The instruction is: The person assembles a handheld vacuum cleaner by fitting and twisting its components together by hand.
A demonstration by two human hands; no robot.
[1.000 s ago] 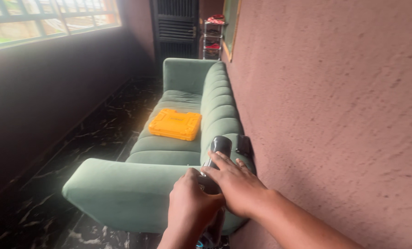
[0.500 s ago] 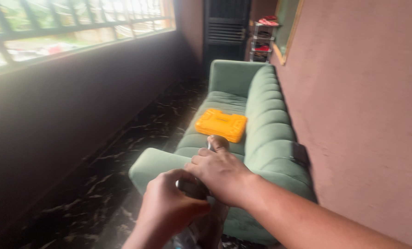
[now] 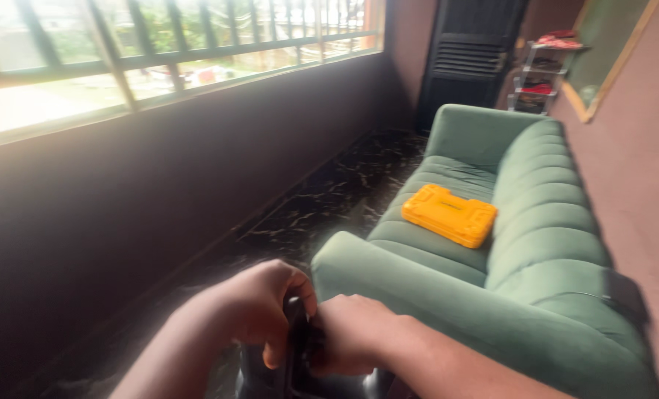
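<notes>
Both my hands grip one dark tool (image 3: 294, 373) low in the view, near the front arm of a green sofa (image 3: 492, 295). My left hand (image 3: 259, 310) wraps its upper part from the left. My right hand (image 3: 351, 336) closes on it from the right. Most of the dark tool is hidden by my fingers and the frame's bottom edge, so I cannot tell what it is. A flat yellow plastic case (image 3: 450, 214) lies on the sofa seat further back, away from both hands.
A dark marble floor (image 3: 322, 199) runs along the sofa's left side. A low dark wall with a barred window (image 3: 174, 52) bounds the left. A pink wall (image 3: 639, 170) is behind the sofa. A dark door (image 3: 473, 59) and a small shelf rack (image 3: 540, 74) stand at the far end.
The view has swung left and back from the pink wall toward the window. My hands, still closed on the dark tool, have dropped lower in view, in front of the sofa arm.
</notes>
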